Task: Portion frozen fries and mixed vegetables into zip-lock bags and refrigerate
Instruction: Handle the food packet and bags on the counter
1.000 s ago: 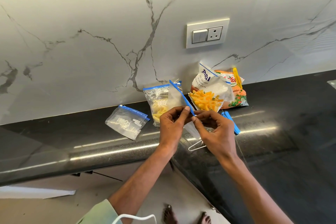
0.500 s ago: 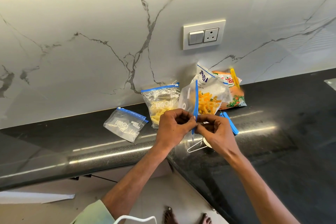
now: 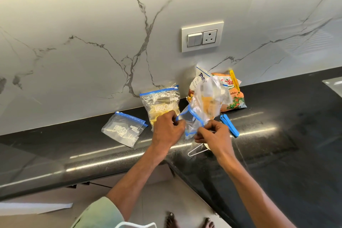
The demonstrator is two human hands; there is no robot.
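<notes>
"Bag (image 3: 205, 102): where is it sitting right now?"

"It isn't sitting. I'm holding it up just above the counter (image 3: 277, 140), between my two hands, in front of the fries pack (image 3: 200, 79)."

"What are your fingers (image 3: 176, 123) doing?"

"Pinching, both sets. My left hand (image 3: 166, 129) is nipping the blue zip rim (image 3: 195, 114) on its left side, and my right hand (image 3: 214, 135) is nipping the near right side. Between them the rim is spreading into an open loop."

"Which way is it lying?"

"The mouth is facing me, right at my fingers. The body is running away from me and upward, toward the wall, so the long axis is pointing from my hands at the packs. I'm not managing to tell whether anything is inside; the orange showing through may be print from behind."

"And the next move?"

"Filling, I'm guessing. The fries pack is standing just behind the bag and the veg pack (image 3: 235, 98) is leaning to its right, so my right hand is nearer both. A wire handle (image 3: 196, 151) is poking out under that hand too."

"Other bags?"

"A filled bag (image 3: 161, 102) is standing just behind my left hand, and a spare bag (image 3: 123, 128) is lying flat further left."
</notes>
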